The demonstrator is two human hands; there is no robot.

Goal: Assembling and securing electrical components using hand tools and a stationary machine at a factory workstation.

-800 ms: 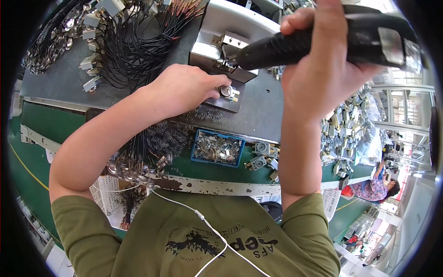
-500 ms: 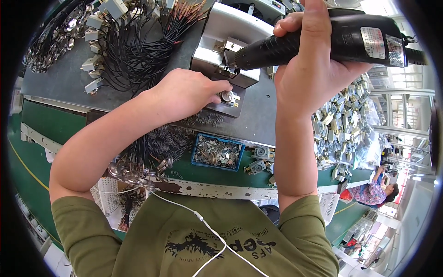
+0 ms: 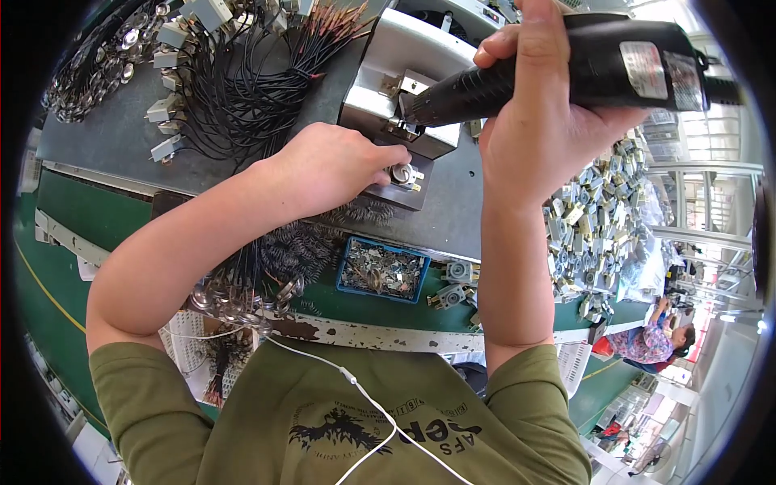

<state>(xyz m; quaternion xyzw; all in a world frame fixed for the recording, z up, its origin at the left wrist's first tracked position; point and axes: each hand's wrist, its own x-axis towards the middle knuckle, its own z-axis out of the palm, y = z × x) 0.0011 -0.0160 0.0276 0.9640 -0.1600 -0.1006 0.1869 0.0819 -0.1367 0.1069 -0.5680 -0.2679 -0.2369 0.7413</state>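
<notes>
My right hand (image 3: 537, 121) wraps round a black corded electric screwdriver (image 3: 598, 61), lying nearly level. Its tapered nose points left at the small bracket of a bent sheet-metal fixture (image 3: 368, 103); the tip itself is hard to make out. Just nearer to me, my left hand (image 3: 335, 166) pinches a small grey plug-like part (image 3: 403, 175) with a round coil and brass-coloured prongs, between thumb and forefinger. That part rests on the flat metal foot of the fixture. The other left fingers are curled under and partly hidden.
Black wires (image 3: 238, 97) with grey plug housings lie at the far left. A blue tray (image 3: 343, 279) of tiny metal pieces sits near the front edge, beside loose dark springs (image 3: 299, 255). Plug parts (image 3: 594, 218) are heaped at right. Another person (image 3: 647, 343) sits farther right.
The screwdriver and my right hand have shifted slightly left and down in the picture. My left hand keeps its pinch on the plug-like part at the fixture.
</notes>
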